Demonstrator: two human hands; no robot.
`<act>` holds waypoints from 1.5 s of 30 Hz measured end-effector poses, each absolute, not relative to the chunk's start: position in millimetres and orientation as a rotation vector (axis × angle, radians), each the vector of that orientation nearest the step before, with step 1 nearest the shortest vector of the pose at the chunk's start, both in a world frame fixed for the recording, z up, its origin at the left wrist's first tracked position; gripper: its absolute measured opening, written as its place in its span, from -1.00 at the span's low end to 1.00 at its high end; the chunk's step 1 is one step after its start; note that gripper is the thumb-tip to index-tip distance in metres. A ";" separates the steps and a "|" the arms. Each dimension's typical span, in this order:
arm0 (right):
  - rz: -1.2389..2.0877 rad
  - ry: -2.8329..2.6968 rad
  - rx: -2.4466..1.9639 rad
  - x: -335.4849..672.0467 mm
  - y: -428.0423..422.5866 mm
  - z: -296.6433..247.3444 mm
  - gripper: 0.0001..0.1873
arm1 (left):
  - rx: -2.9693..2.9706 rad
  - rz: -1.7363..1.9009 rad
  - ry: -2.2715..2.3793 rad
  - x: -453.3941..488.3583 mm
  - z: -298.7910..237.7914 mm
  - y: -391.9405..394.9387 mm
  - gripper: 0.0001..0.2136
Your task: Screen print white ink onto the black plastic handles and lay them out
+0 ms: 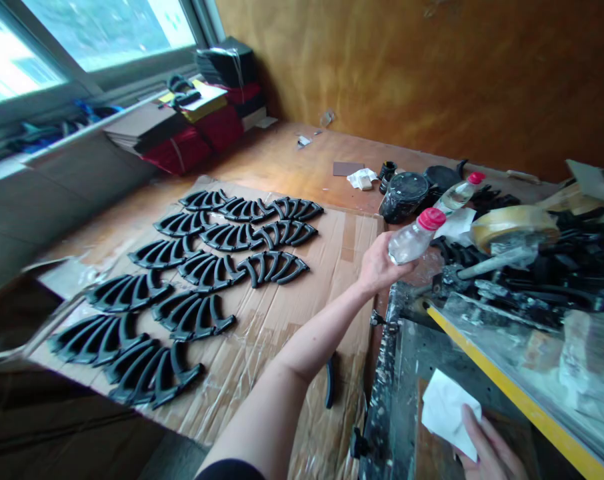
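Observation:
My left hand (pixel 379 263), at the end of an outstretched arm, is wrapped around a clear plastic bottle (pixel 408 244) with a red cap. The bottle tilts to the right, above the cardboard's right edge. At the lower right, my right hand (pixel 497 447) pinches a folded white paper wipe (pixel 448 408) over the dark work surface. Rows of black curved, rib-like parts (pixel 195 313) are spread over the cardboard sheet (pixel 282 333). A single black curved piece (pixel 330 383) lies apart from them, partly hidden behind my left forearm.
A second red-capped bottle (pixel 457 195) is behind the held one, near black-stained tubs (pixel 407 190) and a tape roll (pixel 515 227). A yellow-edged ledge (pixel 517 393) and black parts (pixel 572 247) occupy the right. Stacked bundles (pixel 182 137) stand by the window.

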State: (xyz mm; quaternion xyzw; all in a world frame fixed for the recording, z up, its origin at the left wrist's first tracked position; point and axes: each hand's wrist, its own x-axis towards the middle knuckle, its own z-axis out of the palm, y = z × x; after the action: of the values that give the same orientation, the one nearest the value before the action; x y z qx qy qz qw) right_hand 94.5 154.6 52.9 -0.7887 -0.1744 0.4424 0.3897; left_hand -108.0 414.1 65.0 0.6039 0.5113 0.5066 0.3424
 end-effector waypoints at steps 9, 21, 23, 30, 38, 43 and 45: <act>1.269 -0.474 -1.654 39.6 193.8 69.1 -0.41 | 2.223 0.370 1.587 -199.3 93.6 290.3 -0.54; 1.423 -0.503 -1.491 12.1 193.8 69.3 -0.43 | 2.707 -0.164 1.412 -196.0 115.6 238.3 -0.72; 1.429 -0.500 -1.482 14.7 191.2 67.4 -0.43 | 2.739 -0.175 1.402 -194.5 119.7 239.7 -0.75; 1.457 -0.460 -1.376 20.3 186.5 64.6 -0.47 | 2.789 -0.214 1.400 -183.4 129.8 243.4 -0.77; 1.468 -0.370 -1.294 28.5 188.8 59.9 -0.63 | 2.794 -0.255 1.345 -185.9 131.9 228.6 -0.78; 1.501 -0.340 -1.267 26.3 187.7 56.4 -0.66 | 2.739 -0.247 1.412 -193.9 123.1 231.1 -0.72; 1.505 -0.346 -1.269 25.6 188.7 56.5 -0.64 | 2.723 -0.226 1.429 -194.3 120.8 234.7 -0.71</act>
State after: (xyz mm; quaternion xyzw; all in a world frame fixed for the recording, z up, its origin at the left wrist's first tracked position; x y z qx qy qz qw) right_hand 25.6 188.7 56.5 -0.5341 -0.1455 0.6335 0.5407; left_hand -194.3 234.7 120.8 0.8827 0.4633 -0.0732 0.0290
